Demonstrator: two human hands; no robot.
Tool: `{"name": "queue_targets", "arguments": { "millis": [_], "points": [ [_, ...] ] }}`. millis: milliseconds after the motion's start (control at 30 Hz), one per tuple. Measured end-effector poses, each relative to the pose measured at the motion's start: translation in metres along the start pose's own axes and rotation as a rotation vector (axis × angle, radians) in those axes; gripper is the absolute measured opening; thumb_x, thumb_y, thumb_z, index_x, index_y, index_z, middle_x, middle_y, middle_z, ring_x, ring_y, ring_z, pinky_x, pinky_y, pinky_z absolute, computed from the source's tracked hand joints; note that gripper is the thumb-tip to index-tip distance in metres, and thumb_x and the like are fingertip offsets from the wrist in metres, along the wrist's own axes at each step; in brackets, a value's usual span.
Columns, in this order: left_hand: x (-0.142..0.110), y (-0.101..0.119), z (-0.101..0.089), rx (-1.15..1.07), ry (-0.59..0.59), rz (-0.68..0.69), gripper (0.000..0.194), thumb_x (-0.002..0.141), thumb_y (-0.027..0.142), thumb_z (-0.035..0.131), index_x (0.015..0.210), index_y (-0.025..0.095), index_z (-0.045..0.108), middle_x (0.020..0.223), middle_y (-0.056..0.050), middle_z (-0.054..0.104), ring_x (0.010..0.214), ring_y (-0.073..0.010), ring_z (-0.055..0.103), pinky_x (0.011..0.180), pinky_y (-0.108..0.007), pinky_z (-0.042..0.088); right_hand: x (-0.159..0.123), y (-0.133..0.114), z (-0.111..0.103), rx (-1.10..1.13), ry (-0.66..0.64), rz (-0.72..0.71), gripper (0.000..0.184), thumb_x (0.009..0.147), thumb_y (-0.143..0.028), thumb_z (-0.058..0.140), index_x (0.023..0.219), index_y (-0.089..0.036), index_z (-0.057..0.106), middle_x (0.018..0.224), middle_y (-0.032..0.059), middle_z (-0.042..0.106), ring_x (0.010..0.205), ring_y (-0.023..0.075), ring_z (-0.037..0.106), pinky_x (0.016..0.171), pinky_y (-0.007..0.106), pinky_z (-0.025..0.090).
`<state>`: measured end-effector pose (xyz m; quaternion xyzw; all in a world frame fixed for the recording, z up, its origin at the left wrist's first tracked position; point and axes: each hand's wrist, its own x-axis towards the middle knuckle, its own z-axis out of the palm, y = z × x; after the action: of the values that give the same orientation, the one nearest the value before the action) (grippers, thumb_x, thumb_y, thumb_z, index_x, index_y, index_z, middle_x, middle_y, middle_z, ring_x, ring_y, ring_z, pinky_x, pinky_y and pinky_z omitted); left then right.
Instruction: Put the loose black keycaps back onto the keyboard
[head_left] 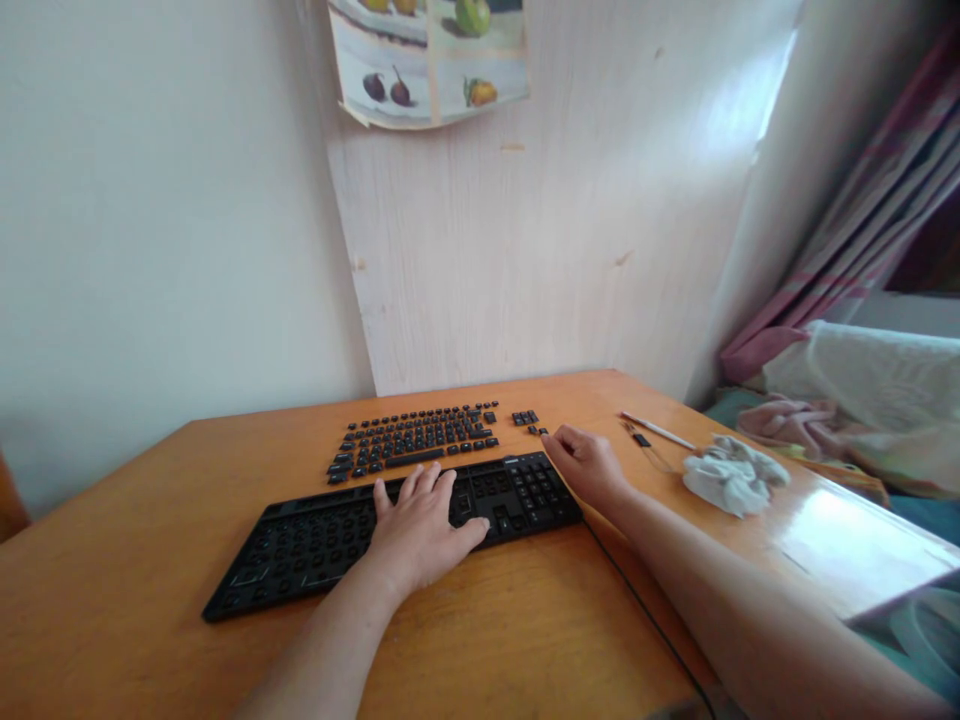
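Observation:
A black keyboard (300, 550) with most keycaps removed lies on the orange wooden table (112, 560). My left hand (420, 530) rests flat on its middle, fingers spread. Behind the keyboard, several loose black keycaps (412, 440) are laid out in rows like a keyboard layout. A smaller group of keycaps (525, 417) sits to their right. My right hand (585, 465) is just past the keyboard's right end, fingers pinched together at a small keycap (541, 431) on the table.
A crumpled grey-white cloth (731, 475) lies at the right of the table. A thin white stick (660, 430) and a small wire tool (643, 442) lie behind it. The keyboard's cable (645, 610) runs toward me. Bedding sits off the table's right edge.

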<state>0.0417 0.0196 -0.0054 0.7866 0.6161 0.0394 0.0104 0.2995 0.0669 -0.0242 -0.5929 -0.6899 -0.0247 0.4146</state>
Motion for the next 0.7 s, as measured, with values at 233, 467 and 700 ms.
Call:
{"name": "queue_targets", "arguments": {
  "millis": [233, 467, 700],
  "points": [
    [0.0038, 0.0011, 0.0048, 0.015, 0.036, -0.019, 0.087, 0.069, 0.075, 0.034, 0.140, 0.024, 0.035, 0.152, -0.009, 0.023, 0.139, -0.0375, 0.014, 0.104, -0.069, 0.001, -0.0024, -0.0057, 0.0008, 0.020, -0.026, -0.017, 0.043, 0.088, -0.048, 0.038, 0.057, -0.020, 0.047, 0.055, -0.0009, 0.049, 0.054, 0.0114, 0.043, 0.053, 0.022, 0.029],
    [0.0051, -0.0040, 0.0046, -0.046, -0.016, -0.019, 0.080, 0.078, 0.073, 0.023, 0.142, 0.025, 0.033, 0.154, -0.008, 0.019, 0.140, -0.0351, 0.010, 0.105, -0.067, 0.003, -0.0005, -0.0043, -0.0004, 0.024, -0.003, -0.010, 0.042, 0.087, -0.047, 0.040, 0.056, -0.019, 0.046, 0.053, -0.0017, 0.047, 0.052, 0.0108, 0.041, 0.051, 0.023, 0.027],
    [0.0031, -0.0001, 0.0016, -0.023, 0.006, -0.022, 0.087, 0.072, 0.077, 0.030, 0.141, 0.025, 0.034, 0.153, -0.008, 0.021, 0.140, -0.0370, 0.011, 0.104, -0.068, 0.001, -0.0008, -0.0032, 0.0007, 0.040, 0.000, -0.007, 0.041, 0.086, -0.047, 0.041, 0.056, -0.019, 0.044, 0.053, -0.0021, 0.045, 0.052, 0.0108, 0.040, 0.052, 0.023, 0.027]
  ]
}}
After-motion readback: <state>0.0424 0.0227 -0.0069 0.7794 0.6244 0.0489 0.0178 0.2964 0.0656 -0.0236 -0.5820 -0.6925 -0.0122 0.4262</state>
